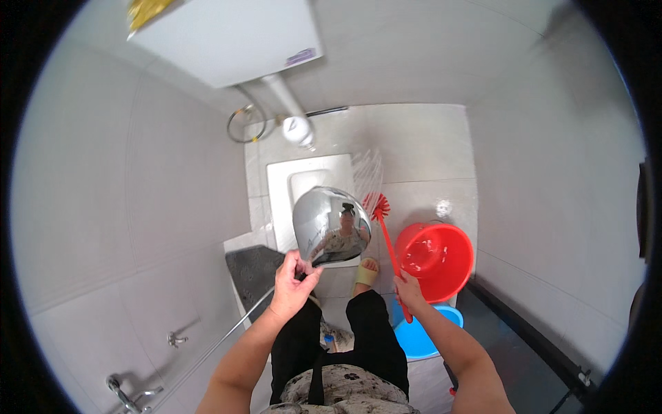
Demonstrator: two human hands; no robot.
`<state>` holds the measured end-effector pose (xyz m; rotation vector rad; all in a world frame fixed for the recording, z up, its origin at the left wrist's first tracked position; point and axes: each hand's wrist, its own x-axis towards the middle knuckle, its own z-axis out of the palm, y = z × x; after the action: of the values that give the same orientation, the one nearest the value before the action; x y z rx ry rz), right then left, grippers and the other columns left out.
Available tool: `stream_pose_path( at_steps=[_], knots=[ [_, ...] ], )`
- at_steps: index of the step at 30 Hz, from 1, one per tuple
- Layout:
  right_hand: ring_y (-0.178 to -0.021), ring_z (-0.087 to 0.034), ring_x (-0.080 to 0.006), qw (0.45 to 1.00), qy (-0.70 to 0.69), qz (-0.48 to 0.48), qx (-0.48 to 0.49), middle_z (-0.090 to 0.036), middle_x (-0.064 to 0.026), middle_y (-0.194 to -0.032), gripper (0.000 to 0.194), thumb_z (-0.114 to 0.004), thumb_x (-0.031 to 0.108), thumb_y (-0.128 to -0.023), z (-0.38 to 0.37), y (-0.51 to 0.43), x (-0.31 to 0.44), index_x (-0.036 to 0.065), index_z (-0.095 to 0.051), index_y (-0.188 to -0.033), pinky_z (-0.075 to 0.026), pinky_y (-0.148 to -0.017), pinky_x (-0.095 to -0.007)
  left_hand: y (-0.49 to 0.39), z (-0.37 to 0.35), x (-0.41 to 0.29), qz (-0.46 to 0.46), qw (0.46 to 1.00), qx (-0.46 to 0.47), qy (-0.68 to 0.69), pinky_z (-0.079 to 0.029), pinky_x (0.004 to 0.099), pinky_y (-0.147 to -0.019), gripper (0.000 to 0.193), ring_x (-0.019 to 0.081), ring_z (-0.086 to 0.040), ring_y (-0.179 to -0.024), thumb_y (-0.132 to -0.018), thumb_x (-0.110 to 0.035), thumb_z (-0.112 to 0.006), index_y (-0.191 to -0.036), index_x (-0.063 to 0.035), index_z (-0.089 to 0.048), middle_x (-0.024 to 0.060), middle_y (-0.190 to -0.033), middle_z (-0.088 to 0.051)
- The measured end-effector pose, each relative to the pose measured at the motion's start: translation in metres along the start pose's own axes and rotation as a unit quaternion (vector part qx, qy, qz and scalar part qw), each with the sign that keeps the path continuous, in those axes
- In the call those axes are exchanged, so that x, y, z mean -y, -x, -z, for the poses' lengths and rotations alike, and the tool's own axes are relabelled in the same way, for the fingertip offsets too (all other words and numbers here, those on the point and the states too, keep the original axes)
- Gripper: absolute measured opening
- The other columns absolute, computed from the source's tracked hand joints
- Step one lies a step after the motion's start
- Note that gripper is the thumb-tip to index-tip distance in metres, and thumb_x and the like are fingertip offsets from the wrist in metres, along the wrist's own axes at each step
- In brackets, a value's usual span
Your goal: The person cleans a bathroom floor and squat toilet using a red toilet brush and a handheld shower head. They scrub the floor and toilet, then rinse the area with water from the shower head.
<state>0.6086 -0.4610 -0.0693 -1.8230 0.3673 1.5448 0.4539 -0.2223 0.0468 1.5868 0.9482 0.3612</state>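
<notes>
My left hand (295,284) grips a chrome shower head (331,225) by its neck, with a metal hose (222,339) running down to the lower left. Water (367,173) sprays from its far side towards the bristles of a red toilet brush (387,235). My right hand (411,290) is closed around the brush's long handle, near its lower end. Under the shower head lies a white squat toilet pan (282,191), partly hidden by it. A red bucket (455,259) stands right beside my right hand, and a blue basin (419,341) is partly hidden under my right forearm.
A white cistern (232,41) hangs on the wall, its white pipe (287,98) reaching down behind the pan. A dark mat (253,269) lies left of my feet. Chrome taps (176,339) stick out from the left wall. The tiled floor (414,145) is wet.
</notes>
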Motion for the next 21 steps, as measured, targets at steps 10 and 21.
stream_pose_path(
  at_steps=[10,21],
  knots=[
    [-0.086,-0.059,-0.043,0.922,0.242,0.212,-0.215,-0.062,-0.0261,-0.093,0.037,-0.054,0.017,-0.083,0.116,0.01,-0.018,-0.003,-0.051,-0.114,-0.047,-0.077,-0.0482,-0.068,-0.091,-0.083,-0.078,0.987,0.137,-0.007,-0.04,0.02,-0.063,0.028,0.0046,-0.043,-0.065,-0.078,0.004,-0.064,-0.093,-0.0045,-0.042,-0.0031,-0.068,-0.044],
    [-0.093,-0.059,-0.0406,0.915,0.254,0.113,-0.294,-0.06,-0.0246,-0.103,0.045,-0.05,0.024,-0.087,0.167,-0.071,0.051,0.013,-0.044,-0.13,-0.046,-0.081,-0.0477,-0.178,-0.092,-0.099,0.132,0.969,0.205,0.021,-0.044,0.0219,-0.067,0.047,0.0051,-0.05,-0.072,-0.079,0.002,-0.064,-0.118,-0.0032,-0.039,0.0006,-0.08,-0.055]
  ],
)
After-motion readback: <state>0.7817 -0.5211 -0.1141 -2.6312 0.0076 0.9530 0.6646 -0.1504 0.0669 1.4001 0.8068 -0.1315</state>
